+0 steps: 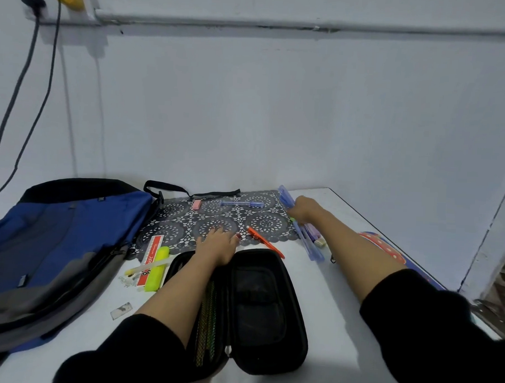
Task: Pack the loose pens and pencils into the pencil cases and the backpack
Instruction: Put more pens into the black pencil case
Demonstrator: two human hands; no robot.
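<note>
A black pencil case (pixel 257 310) lies open in front of me, with several pencils (pixel 206 328) in its left half. My left hand (pixel 218 242) rests flat on the far end of the case and the lace mat (pixel 215 221). My right hand (pixel 304 209) reaches to the right and grips a bunch of blue pens (pixel 285 197). More blue and purple pens (pixel 310 241) lie just below that hand. An orange pen (pixel 265 241) lies between my hands. One blue pen (pixel 242 204) lies at the back of the mat. The blue backpack (pixel 55 246) sits on the left.
A yellow highlighter (pixel 156 269), a red-and-white ruler (pixel 151 259) and a pale pen lie between the backpack and the case. A pink eraser (pixel 196 204) sits at the mat's back. A red dotted case (pixel 385 247) lies at the table's right edge. Cables hang on the left wall.
</note>
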